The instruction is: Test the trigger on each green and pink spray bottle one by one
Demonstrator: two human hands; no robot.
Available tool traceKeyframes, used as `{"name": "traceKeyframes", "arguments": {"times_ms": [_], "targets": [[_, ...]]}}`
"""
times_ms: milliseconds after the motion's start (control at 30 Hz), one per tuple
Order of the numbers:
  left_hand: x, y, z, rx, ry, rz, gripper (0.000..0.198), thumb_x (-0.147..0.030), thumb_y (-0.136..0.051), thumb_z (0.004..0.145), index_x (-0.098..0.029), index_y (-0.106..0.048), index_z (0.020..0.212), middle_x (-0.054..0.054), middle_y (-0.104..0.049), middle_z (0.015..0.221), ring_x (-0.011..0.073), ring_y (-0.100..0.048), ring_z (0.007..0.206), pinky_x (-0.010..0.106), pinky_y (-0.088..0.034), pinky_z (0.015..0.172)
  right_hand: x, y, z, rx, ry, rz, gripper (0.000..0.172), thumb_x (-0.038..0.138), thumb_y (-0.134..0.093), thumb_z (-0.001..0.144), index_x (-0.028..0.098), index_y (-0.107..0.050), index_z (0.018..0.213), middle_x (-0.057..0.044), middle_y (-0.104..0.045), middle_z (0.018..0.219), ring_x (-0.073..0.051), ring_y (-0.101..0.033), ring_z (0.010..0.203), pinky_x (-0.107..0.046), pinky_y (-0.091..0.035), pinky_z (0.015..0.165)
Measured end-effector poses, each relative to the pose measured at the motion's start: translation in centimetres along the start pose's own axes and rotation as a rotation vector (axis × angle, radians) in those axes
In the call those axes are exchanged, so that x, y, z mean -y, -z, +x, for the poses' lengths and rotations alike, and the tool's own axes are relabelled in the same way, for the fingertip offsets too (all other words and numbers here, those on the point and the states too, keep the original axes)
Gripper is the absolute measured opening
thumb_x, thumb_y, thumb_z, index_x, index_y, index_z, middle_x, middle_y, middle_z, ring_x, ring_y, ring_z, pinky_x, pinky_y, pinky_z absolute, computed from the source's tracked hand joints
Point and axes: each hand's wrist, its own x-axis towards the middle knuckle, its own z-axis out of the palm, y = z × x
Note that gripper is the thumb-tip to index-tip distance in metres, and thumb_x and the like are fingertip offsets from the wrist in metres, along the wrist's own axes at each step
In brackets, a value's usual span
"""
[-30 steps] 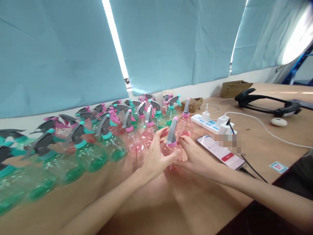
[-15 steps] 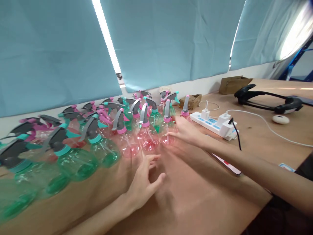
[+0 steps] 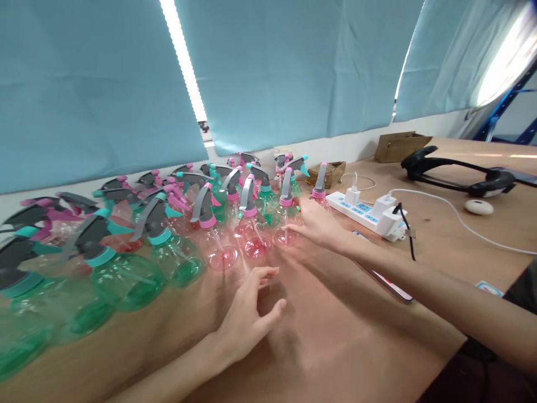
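Observation:
Several clear pink and green spray bottles with grey triggers stand in rows on the wooden table. My right hand reaches out to the pink spray bottle at the right end of the front row, fingers against its body. My left hand hovers just above the table in front of the rows, fingers spread, holding nothing. The nearest bottles to it are two pink ones.
A white power strip with plugs and cables lies right of the bottles. A phone lies partly under my right forearm. A black headset, a small white device and cardboard boxes lie farther right. Blue curtains hang behind.
A second ago both hands held a pink bottle near the phone. It now stands at the row's right end, the right hand still on it; the left hand has drawn back, open.

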Motion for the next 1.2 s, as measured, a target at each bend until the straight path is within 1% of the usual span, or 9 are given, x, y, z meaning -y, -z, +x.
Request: {"name": "traceKeyframes", "arguments": {"times_ms": [233,300,367,467,600,700,933,1067,1200], "targets": [[0.0,-0.1,0.0,0.005,0.011,0.02,0.036,-0.022,-0.057,0.087,-0.025,-0.044,0.121,0.005,-0.052,0.124,0.021,-0.053,0.119,0.046,-0.044,0.106,0.3,1.3,-1.2,-0.081,-0.021,0.081,0.05,0.034,-0.07,0.079,0.015,-0.052,0.121,-0.016,-0.062,0.12,-0.031,-0.06,0.107,-0.043,-0.048,0.087],[0.0,-0.1,0.0,0.0,0.011,0.019,0.037,-0.022,-0.057,0.087,-0.026,-0.044,0.121,0.004,-0.053,0.124,0.0206,-0.053,0.118,0.046,-0.044,0.106,0.1,2.7,-2.0,-0.086,-0.063,0.119,0.035,0.032,-0.066,0.082,0.016,-0.058,0.112,-0.013,-0.067,0.109,-0.026,-0.066,0.092,-0.039,-0.05,0.079],[0.0,-0.1,0.0,-0.005,0.012,0.018,0.036,-0.023,-0.057,0.087,-0.026,-0.044,0.121,0.004,-0.053,0.123,0.0203,-0.053,0.118,0.046,-0.044,0.106,-0.3,4.1,-2.8,-0.048,-0.113,0.104,0.017,0.036,-0.058,0.087,0.019,-0.063,0.087,-0.007,-0.071,0.087,-0.022,-0.066,0.073,-0.035,-0.048,0.067],[0.0,-0.1,0.1,-0.013,0.017,0.026,0.035,-0.022,-0.057,0.087,-0.026,-0.045,0.12,0.004,-0.053,0.123,0.0203,-0.054,0.118,0.046,-0.045,0.106,-1.6,5.2,-3.3,-0.119,-0.291,-0.029,0.027,0.046,-0.059,0.085,0.021,-0.059,0.074,-0.005,-0.069,0.073,-0.025,-0.064,0.07,-0.035,-0.044,0.062],[-0.2,-0.2,0.1,-0.028,0.018,0.033,0.034,-0.023,-0.056,0.087,-0.025,-0.045,0.12,0.004,-0.054,0.123,0.0206,-0.054,0.117,0.046,-0.046,0.105,-4.3,3.9,-2.4,-0.22,-0.432,-0.05,0.048,0.061,-0.064,0.074,0.017,-0.061,0.092,-0.015,-0.069,0.098,-0.033,-0.064,0.091,-0.04,-0.046,0.07],[-0.3,-0.3,0.0,-0.036,0.019,0.028,0.034,-0.022,-0.056,0.087,-0.025,-0.046,0.119,0.005,-0.054,0.123,0.0206,-0.055,0.116,0.045,-0.046,0.104,-5.7,2.3,-1.0,-0.257,-0.398,0.094,0.063,0.065,-0.065,0.07,0.013,-0.06,0.104,-0.02,-0.066,0.11,-0.036,-0.061,0.101,-0.044,-0.046,0.079],[-0.7,-0.4,-0.3,-0.059,0.033,0.021,0.033,-0.023,-0.056,0.086,-0.023,-0.046,0.118,0.007,-0.055,0.123,0.0218,-0.055,0.117,0.044,-0.048,0.103,-5.9,0.7,0.7,-0.26,-0.364,0.185,0.036,0.051,-0.061,0.08,0.017,-0.067,0.089,-0.013,-0.072,0.094,-0.028,-0.065,0.086,-0.037,-0.046,0.075],[-1.1,-0.3,-0.4,-0.067,0.021,0.04,0.032,-0.022,-0.055,0.087,-0.022,-0.047,0.118,0.008,-0.055,0.123,0.0224,-0.056,0.116,0.045,-0.049,0.101,-5.4,1.1,0.3,-0.282,-0.349,0.208,0.037,0.051,-0.058,0.082,0.017,-0.067,0.092,-0.011,-0.072,0.095,-0.026,-0.065,0.085,-0.037,-0.045,0.075],[-1.7,-0.1,-0.7,-0.092,-0.015,0.099,0.032,-0.023,-0.056,0.087,-0.023,-0.049,0.117,0.007,-0.059,0.121,0.024,-0.056,0.116,0.047,-0.047,0.1,-3.8,3.0,-1.0,-0.301,-0.337,0.207,0.041,0.056,-0.059,0.08,0.016,-0.066,0.089,-0.01,-0.072,0.092,-0.026,-0.065,0.082,-0.036,-0.045,0.072]]}}
